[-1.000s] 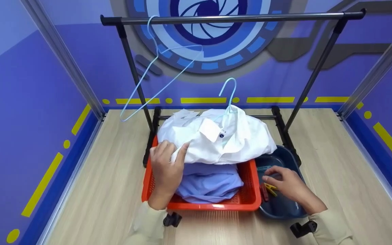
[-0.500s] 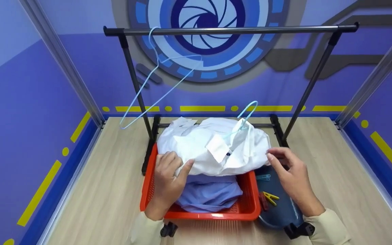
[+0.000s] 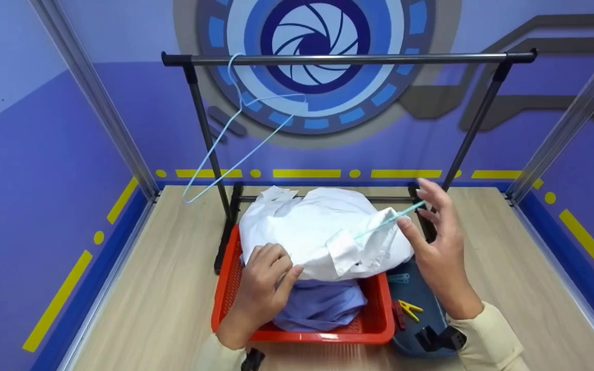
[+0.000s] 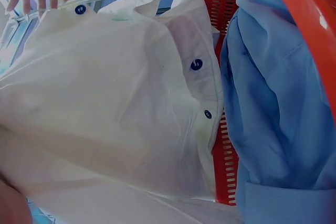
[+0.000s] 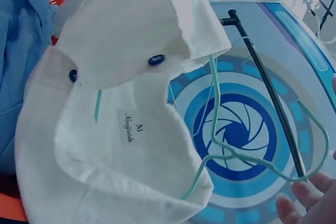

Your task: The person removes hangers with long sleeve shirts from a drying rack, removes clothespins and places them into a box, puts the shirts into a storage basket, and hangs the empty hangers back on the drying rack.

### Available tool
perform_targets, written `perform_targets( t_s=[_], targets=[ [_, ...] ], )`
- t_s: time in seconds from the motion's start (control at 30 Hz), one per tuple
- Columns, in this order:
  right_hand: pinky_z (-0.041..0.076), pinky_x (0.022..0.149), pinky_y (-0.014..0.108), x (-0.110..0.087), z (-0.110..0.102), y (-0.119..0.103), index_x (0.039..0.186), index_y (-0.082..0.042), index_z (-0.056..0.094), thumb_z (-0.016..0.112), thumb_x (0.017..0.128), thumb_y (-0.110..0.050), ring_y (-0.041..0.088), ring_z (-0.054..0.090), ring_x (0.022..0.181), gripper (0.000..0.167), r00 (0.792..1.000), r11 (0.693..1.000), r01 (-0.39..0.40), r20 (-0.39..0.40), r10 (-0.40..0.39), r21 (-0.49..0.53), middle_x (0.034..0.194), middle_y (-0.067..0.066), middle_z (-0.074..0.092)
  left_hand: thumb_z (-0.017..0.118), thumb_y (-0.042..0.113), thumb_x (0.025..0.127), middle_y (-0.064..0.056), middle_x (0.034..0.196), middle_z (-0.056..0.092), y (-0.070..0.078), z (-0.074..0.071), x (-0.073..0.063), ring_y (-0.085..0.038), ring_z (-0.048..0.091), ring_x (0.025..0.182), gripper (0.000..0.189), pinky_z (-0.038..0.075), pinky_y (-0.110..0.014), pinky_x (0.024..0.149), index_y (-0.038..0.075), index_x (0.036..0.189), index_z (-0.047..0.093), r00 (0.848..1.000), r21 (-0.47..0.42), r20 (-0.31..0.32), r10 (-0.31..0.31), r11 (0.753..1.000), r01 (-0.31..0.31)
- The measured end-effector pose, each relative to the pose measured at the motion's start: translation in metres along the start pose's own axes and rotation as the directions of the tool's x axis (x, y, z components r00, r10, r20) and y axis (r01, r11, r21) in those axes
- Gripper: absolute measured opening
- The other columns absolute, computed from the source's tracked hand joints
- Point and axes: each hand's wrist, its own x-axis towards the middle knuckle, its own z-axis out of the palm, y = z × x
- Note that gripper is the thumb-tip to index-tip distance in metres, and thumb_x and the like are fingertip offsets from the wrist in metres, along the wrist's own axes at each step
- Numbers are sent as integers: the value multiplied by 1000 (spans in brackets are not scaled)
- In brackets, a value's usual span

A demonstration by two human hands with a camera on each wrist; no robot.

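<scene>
A white buttoned shirt [image 3: 297,232] lies bunched across the back of the red basket [image 3: 328,337], with a light-blue clothes hanger [image 3: 405,210] inside its collar. At the shirt's near left edge, my left hand [image 3: 268,288] holds the fabric between curled fingers and thumb. My right hand [image 3: 441,247] is beside the collar, fingers spread around the hanger's hook without closing on it. In the right wrist view the hook of the hanger [image 5: 262,163] passes close to the fingertips of the right hand [image 5: 315,203]. A folded blue garment [image 3: 323,306] lies in the basket's front.
A black garment rack [image 3: 359,59] stands behind, with another light-blue hanger [image 3: 245,155] on its bar at the left. Right of the basket sits a dark blue tray [image 3: 421,291] holding a yellow clothespin [image 3: 409,310], a red clothespin [image 3: 398,315] and a light-blue one.
My right hand has risen from over the tray, past the shirt's right edge, to the hanger's hook. The hook has tipped to the right, and the collar has shifted right with it.
</scene>
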Motion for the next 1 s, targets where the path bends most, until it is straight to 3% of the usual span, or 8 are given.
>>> perform_targets(
  t_s=[0.13, 0.23, 0.4, 0.53, 0.7, 0.87, 1.0],
  targets=[
    [37, 99, 11, 0, 0, 2, 120, -9, 61, 70, 87, -8, 5, 52, 112, 34, 1000, 997, 23, -9, -23, -68, 121, 4, 60, 65, 15, 89, 2, 78, 47, 1, 0, 0, -11, 46, 75, 19, 33, -24, 72, 12, 74, 54, 1000, 10, 19, -5, 1000, 5],
    [41, 87, 9, -1, -1, 7, 97, -7, 66, 73, 85, -10, 3, 54, 91, 15, 999, 994, 30, -27, -33, -109, 96, 3, 62, 67, 14, 88, 3, 77, 47, 2, 0, -1, -9, 46, 75, 18, 33, -23, 72, 13, 74, 54, 1000, 11, 19, -25, 1000, 24],
    [34, 61, 16, -3, -3, 16, 77, -8, 59, 77, 80, -7, 5, 44, 67, 19, 996, 985, 78, -33, -84, -156, 72, -3, 49, 71, 13, 83, 4, 74, 48, 2, 1, -1, -8, 47, 73, 20, 34, -22, 70, 15, 72, 55, 999, 17, 1, -51, 999, 51],
    [30, 54, 22, -7, -5, 21, 70, -11, 52, 77, 79, -5, 7, 38, 60, 28, 995, 988, 98, -3, -99, -121, 65, -5, 39, 74, 19, 81, 5, 75, 50, 4, 0, 0, -7, 49, 74, 19, 36, -22, 70, 17, 73, 57, 995, 52, 16, -101, 994, 100],
    [30, 52, 24, -12, -4, 24, 68, -11, 50, 75, 79, 2, 7, 38, 60, 30, 993, 993, 116, 29, -115, -16, 64, -2, 37, 77, 32, 80, 7, 80, 55, 11, -1, 4, -7, 54, 81, 21, 39, -26, 73, 18, 81, 62, 980, 150, 91, -176, 975, 161],
    [32, 57, 21, -14, -1, 22, 69, -8, 54, 74, 76, 8, 5, 43, 65, 27, 989, 989, 147, 28, -147, 24, 64, -2, 43, 76, 37, 81, 8, 88, 61, 23, 4, 16, -8, 59, 86, 21, 41, -28, 76, 21, 91, 67, 972, 257, 160, -172, 958, 127],
    [36, 59, 19, -14, 0, 16, 68, -7, 55, 74, 73, 12, 4, 47, 68, 28, 985, 984, 172, 23, -173, 41, 65, -1, 47, 72, 40, 84, 7, 94, 64, 31, 9, 26, -10, 62, 88, 23, 43, -30, 77, 21, 98, 68, 960, 287, 218, -177, 952, 111]
  ],
)
